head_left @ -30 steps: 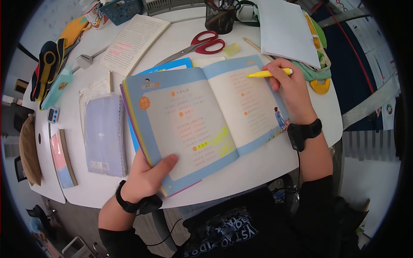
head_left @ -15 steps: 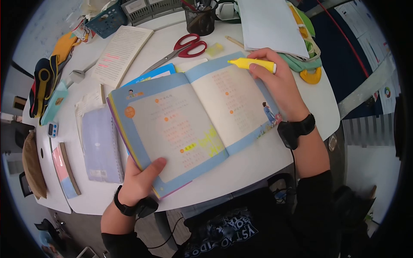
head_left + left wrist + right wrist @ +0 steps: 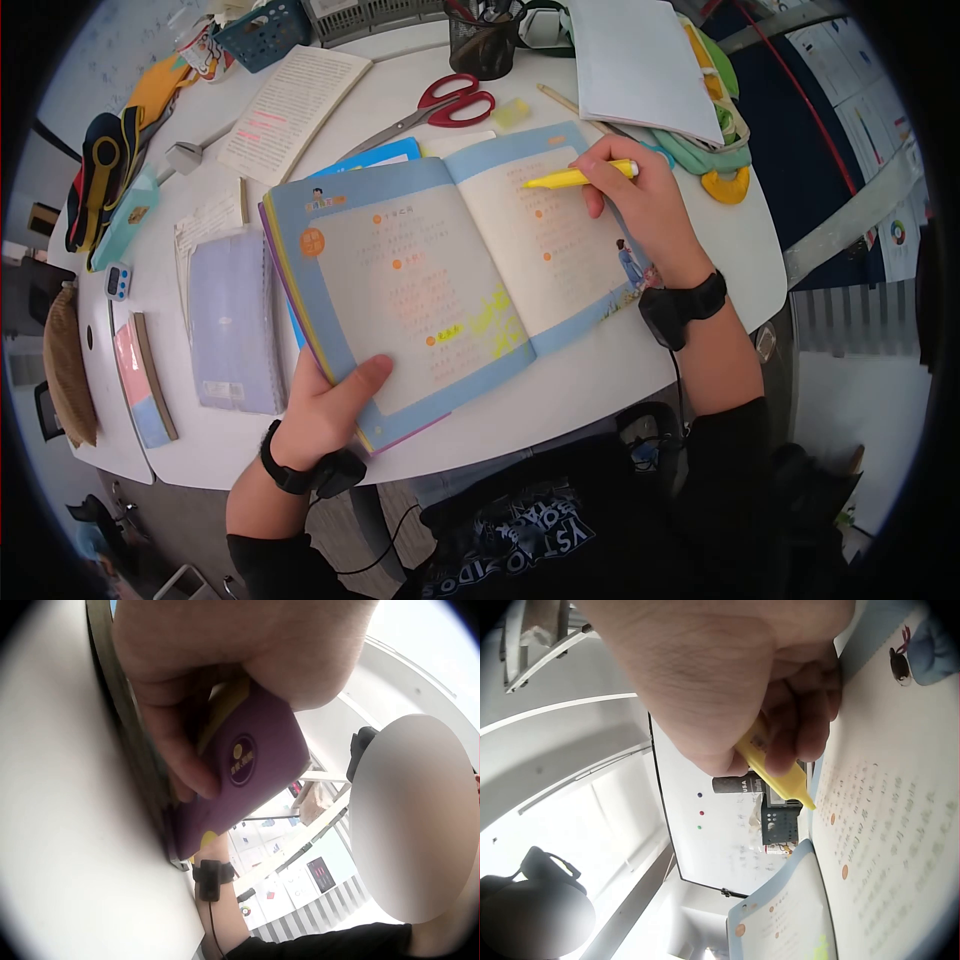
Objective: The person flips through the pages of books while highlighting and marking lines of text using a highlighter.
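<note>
An open book (image 3: 400, 300) with blue page borders lies tilted over the table, yellow highlighting on its left page. My left hand (image 3: 329, 407) grips its lower left edge, thumb on the page. In the left wrist view the fingers curl under the purple cover (image 3: 259, 754). My right hand (image 3: 640, 200) pinches a yellow highlighter (image 3: 565, 180) over the upper part of the right page. Its tip points left, close over the printed lines. In the right wrist view the highlighter (image 3: 780, 776) sits between thumb and fingers, tip near the page.
Beyond the book lie red-handled scissors (image 3: 455, 102), an open paperback (image 3: 295, 110) and a black mesh pen holder (image 3: 482, 45). To the left are a lilac notebook (image 3: 235, 325), a small timer (image 3: 118, 281) and a pink-and-blue book (image 3: 143, 380). White paper (image 3: 645, 75) lies at the back right.
The highlighter first swung up off the right page, then came back down to it with its tip a little lower on the page. The left hand keeps its grip on the book.
</note>
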{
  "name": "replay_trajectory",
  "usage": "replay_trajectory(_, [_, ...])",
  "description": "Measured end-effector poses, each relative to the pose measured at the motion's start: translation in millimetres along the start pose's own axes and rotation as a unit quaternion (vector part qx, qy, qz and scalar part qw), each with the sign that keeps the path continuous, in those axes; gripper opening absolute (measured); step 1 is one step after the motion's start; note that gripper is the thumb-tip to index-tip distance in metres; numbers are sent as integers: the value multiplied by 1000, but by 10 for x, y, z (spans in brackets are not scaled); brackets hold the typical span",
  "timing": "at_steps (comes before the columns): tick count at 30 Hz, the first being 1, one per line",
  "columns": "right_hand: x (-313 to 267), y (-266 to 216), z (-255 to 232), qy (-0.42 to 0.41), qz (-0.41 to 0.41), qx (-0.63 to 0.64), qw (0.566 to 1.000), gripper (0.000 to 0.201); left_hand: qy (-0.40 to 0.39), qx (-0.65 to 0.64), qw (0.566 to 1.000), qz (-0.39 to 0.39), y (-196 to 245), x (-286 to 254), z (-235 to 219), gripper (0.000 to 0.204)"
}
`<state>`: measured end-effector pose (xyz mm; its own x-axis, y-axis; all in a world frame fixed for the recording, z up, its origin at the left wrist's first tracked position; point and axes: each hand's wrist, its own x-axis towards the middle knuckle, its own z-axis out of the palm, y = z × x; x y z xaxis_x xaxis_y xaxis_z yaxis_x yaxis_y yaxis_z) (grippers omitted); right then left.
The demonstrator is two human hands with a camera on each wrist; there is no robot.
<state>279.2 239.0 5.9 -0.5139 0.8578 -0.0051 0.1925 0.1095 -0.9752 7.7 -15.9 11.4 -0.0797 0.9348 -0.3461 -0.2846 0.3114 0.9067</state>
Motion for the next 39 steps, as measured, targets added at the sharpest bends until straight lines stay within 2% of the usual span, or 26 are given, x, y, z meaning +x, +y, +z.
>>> replay_trajectory(5, [-36,-25,32,24,-29,16,999,25,0,2,1000,9,-1,7,-4,42])
replay_trajectory(7, [-6,-44,5,80,32,-8,996,27,3,4,1000,14,-2,33,-3,42])
replay_trajectory(9, [17,-76,-43,93,12,-33,995,27,10,13,999,50,-38,16,25,42])
replay_trajectory(12, [-9,-27,-60,105,7,-48,993,28,-3,25,1000,-5,-6,-10,-20,42])
replay_trajectory(17, [-5,-38,-12,129,14,-20,991,33,9,7,1000,14,2,7,14,40])
replay_trajectory(20, [-3,-39,-9,121,50,-42,991,30,9,12,1000,20,9,18,9,40])
replay_trajectory(26, [39,58,-52,124,18,0,992,33,4,27,999,18,-16,14,-18,40])
replay_trajectory(39, [2,-27,-9,99,49,-7,994,35,10,30,999,13,-28,30,-18,39])
